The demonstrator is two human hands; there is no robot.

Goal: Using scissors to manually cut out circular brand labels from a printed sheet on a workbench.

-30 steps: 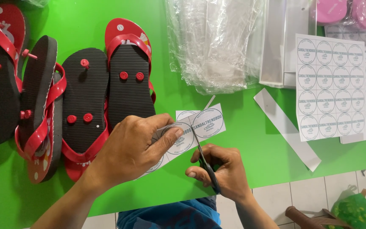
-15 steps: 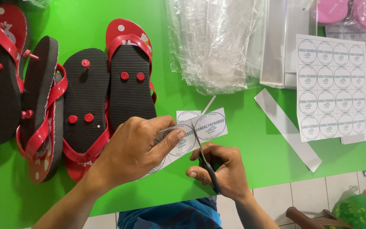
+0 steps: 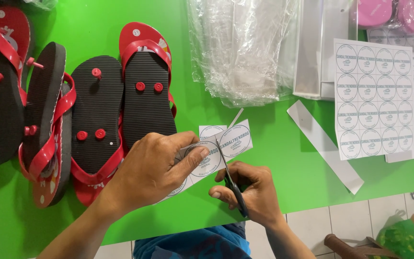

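My left hand (image 3: pixel 152 168) pinches a white strip of round printed stickers (image 3: pixel 216 148) above the green table (image 3: pixel 274 144). My right hand (image 3: pixel 247 192) grips small dark scissors (image 3: pixel 231 180), whose blades sit in the strip between two stickers. One sticker square at the strip's far end hangs past the blades. Part of the strip is hidden under my left hand.
Several red and black flip-flops (image 3: pixel 97 115) lie soles up at the left. A pile of clear plastic bags (image 3: pixel 245 48) is at the back. White sticker sheets (image 3: pixel 374 96) and a loose white paper strip (image 3: pixel 324 144) lie right. Pink flip-flops (image 3: pixel 389 12) show at the top right corner.
The scissors have worked slightly further into the strip between the stickers. Both hands stay in nearly the same place.
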